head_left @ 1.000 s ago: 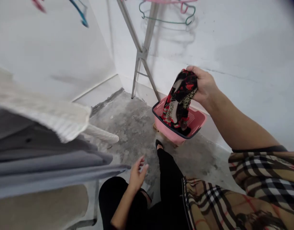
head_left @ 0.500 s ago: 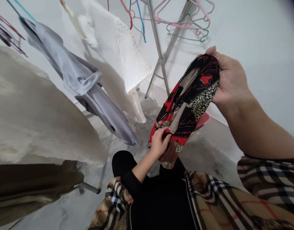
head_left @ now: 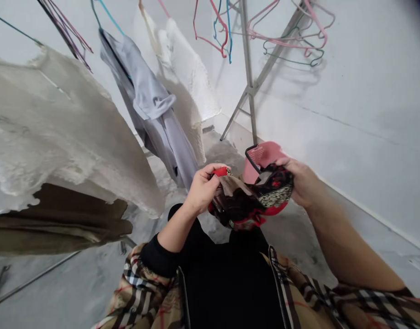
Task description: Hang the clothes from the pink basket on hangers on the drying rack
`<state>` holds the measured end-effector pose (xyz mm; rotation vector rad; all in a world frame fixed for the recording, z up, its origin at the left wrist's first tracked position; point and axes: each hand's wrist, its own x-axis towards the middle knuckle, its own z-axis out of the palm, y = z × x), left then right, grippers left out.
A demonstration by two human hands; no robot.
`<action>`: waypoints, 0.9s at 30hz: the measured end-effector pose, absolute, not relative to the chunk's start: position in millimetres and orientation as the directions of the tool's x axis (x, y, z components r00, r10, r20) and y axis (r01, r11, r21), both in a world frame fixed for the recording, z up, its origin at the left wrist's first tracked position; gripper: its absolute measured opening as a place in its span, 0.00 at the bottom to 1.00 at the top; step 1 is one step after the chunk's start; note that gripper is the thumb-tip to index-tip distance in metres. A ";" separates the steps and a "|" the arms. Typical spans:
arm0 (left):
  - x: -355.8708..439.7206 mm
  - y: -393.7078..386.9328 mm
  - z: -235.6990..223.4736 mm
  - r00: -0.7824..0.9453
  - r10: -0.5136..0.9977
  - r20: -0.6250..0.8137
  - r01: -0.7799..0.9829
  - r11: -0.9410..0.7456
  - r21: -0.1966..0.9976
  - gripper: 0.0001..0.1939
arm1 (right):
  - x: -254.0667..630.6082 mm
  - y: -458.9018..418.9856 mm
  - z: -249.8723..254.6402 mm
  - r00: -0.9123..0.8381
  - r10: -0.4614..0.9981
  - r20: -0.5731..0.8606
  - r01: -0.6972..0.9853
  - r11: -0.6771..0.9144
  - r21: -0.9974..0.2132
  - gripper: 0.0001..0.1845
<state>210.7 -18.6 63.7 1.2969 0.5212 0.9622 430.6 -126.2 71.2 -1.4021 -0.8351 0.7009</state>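
Observation:
A patterned cloth garment (head_left: 244, 196) in red, black, grey and speckled cream sags between my hands in front of my knees. Its exact kind I cannot make out. My left hand (head_left: 203, 188) pinches its left end between thumb and fingers. At the other end, my right hand (head_left: 299, 180) is closed on the cloth, its fingertips partly behind the folds. Just beyond the garment, a pink plastic basket (head_left: 265, 153) with a black handle stands on the floor, partly covered by the cloth.
On the left hang a grey-lavender garment (head_left: 151, 100), a white knitted garment (head_left: 186, 64), a large cream garment (head_left: 76, 123) and a brown one (head_left: 76, 224). Pink hangers (head_left: 285, 41) and a red hanger (head_left: 223, 36) hang by the metal rack leg (head_left: 249, 73). A white wall rises at right.
Both hands have brought the garment lower. My right hand has come down, my left has moved up and left, and the stretched cloth now sags in folds. More of the basket shows.

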 end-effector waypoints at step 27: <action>200.9 -9.5 102.6 0.857 0.484 0.178 -0.023 -0.309 0.951 0.08 | 385.0 -133.9 63.1 0.332 0.940 0.072 -0.102 0.111 -0.989 0.16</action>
